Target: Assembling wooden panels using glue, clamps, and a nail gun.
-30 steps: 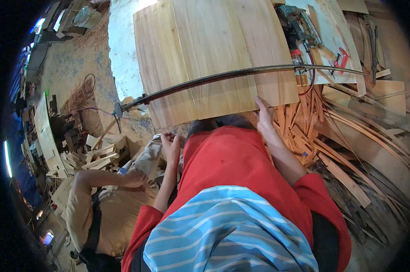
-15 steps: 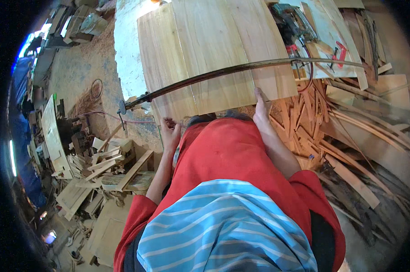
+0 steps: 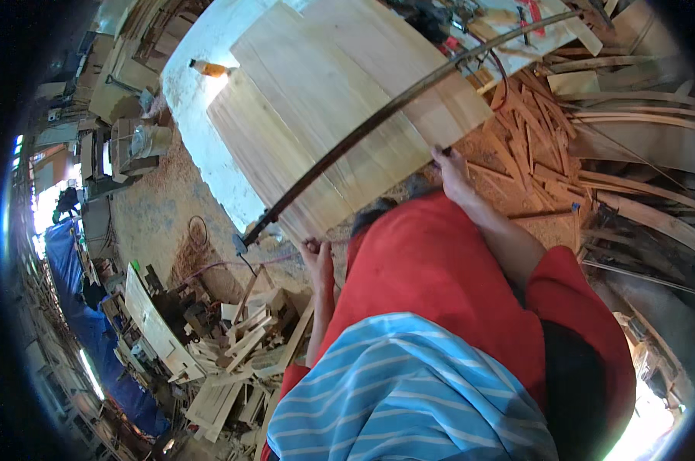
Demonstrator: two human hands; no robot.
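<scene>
The glued-up plank panel (image 3: 340,100) now sits tilted, its near edge swung round since a second ago. The left hand (image 3: 317,257) grips its lower corner, fingers curled; the right hand (image 3: 451,165) pinches the right-hand edge. A long dark curved strip (image 3: 393,107) lies across the panel, so the board seems mid-turn.

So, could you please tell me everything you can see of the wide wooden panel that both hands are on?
The wooden panel is a broad board of pale narrow planks joined edge to edge, with grain lines running along them. It lies tilted across the view, on a white surface. A long dark curved strip crosses its face from corner to corner. The left hand grips its near edge and the right hand presses on the near corner. Wood offcuts lie beside it.
</scene>
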